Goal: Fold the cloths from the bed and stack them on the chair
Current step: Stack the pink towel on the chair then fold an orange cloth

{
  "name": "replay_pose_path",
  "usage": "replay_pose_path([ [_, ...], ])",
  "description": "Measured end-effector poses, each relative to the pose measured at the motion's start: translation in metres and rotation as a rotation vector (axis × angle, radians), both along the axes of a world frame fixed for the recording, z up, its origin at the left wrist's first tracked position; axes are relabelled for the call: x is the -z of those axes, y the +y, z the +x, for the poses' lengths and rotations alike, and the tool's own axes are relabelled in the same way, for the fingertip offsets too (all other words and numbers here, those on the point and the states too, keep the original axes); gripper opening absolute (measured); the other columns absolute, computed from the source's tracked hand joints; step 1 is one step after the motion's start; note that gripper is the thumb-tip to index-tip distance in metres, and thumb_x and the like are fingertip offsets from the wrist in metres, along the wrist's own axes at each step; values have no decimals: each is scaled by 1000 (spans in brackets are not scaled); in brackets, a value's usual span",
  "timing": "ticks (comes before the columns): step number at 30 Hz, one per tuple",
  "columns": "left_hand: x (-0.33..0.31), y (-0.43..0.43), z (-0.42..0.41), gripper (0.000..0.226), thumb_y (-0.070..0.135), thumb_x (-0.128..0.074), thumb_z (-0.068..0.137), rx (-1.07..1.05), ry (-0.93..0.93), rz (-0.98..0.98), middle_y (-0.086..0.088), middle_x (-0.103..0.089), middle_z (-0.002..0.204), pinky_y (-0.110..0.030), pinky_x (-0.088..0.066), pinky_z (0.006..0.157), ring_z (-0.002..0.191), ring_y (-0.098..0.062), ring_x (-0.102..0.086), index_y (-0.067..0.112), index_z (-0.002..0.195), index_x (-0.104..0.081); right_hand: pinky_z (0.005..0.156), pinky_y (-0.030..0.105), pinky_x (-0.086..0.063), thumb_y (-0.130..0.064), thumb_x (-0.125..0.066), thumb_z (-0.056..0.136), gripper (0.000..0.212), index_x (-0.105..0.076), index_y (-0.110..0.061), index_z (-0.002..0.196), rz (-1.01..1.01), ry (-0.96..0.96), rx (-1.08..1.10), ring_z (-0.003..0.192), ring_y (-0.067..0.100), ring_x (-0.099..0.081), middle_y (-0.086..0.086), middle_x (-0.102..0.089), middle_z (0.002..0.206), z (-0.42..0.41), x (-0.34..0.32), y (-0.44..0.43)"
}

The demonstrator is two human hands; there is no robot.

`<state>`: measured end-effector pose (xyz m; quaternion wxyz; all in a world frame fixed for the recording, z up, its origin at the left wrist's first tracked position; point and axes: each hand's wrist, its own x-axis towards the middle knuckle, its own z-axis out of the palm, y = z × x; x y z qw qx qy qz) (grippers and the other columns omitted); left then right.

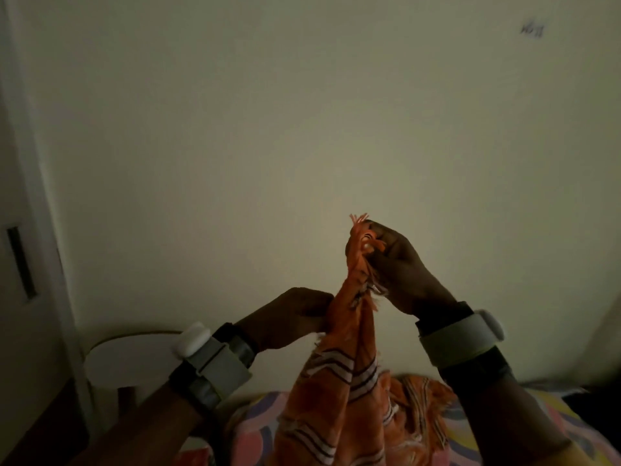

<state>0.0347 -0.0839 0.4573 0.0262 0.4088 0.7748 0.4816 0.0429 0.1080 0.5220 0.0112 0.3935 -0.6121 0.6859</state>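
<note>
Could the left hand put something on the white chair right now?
Probably not yet. The left hand is shut on the orange cloth, which the right hand also holds up high. The white chair sits close below the left wrist with nothing between, so once freed, it likely could.

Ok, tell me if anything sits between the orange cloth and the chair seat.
Nothing visible does. The orange cloth hangs from the right hand and left hand, raised above the bed. The white chair stands to the left by the wall, its visible seat bare; the left forearm hides its near edge.
</note>
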Motion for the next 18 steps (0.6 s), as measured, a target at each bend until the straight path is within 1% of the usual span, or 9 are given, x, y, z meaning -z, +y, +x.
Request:
replay_pose_path([
  [2,9,13,7,38,33,-52,80,-44,-10,39,-15,-69,87,-41,-53,74,78,-27,-63,-2,90,-63,58,22,-49,-31,-72,80,37,-52,-2,90,-56,-72,44,63,14,-57,6,-60,75,-8,12,20],
  [4,23,27,16,22,27,-51,85,-81,-7,81,7,-64,66,-31,-48,57,59,-11,-57,11,74,-61,59,24,-51,-39,-77,73,41,-57,-7,88,-39,-104,148,64,14,-59,4,-62,74,-17,21,32],
  [5,30,37,21,19,22,-50,90,-65,-6,82,14,-61,61,-24,-47,55,55,-4,-55,18,74,-60,59,24,-52,-42,-78,70,44,-58,-8,88,-19,-107,200,64,13,-60,3,-64,73,-19,23,35],
  [7,40,53,27,14,19,-51,93,-60,27,64,22,-62,64,-14,-44,54,51,2,-55,20,84,-63,61,24,-54,-44,-77,69,49,-55,-6,91,17,-99,243,64,13,-62,0,-65,73,-20,27,36],
  [8,44,59,26,11,22,-55,91,-74,53,59,21,-65,73,-11,-43,54,52,4,-56,17,91,-64,62,24,-54,-43,-75,71,47,-54,-5,91,33,-89,235,65,13,-62,0,-65,73,-20,27,35],
  [10,50,62,24,30,36,-58,86,-159,141,51,8,-69,94,-10,-44,55,62,5,-59,12,102,-66,63,25,-55,-40,-71,75,43,-54,-5,92,49,-57,223,66,14,-62,1,-65,74,-17,26,34],
  [12,61,62,21,45,52,-51,81,-233,206,33,3,-66,101,-14,-48,59,75,-2,-62,17,104,-66,65,25,-55,-40,-71,76,42,-54,-6,93,38,-52,227,69,15,-62,1,-65,77,-17,25,39],
  [16,79,62,25,45,57,-43,82,-327,261,-31,5,-64,94,-14,-46,62,71,-6,-59,21,95,-66,64,25,-54,-35,-73,76,42,-53,-5,97,-44,-85,147,69,14,-62,4,-63,80,-21,27,54],
  [18,76,70,37,45,58,-43,84,-268,156,42,2,-64,83,-26,-51,66,67,-8,-57,19,86,-64,64,25,-54,-31,-73,78,39,-52,-4,98,-62,-96,102,69,14,-61,5,-62,80,-24,26,54],
])
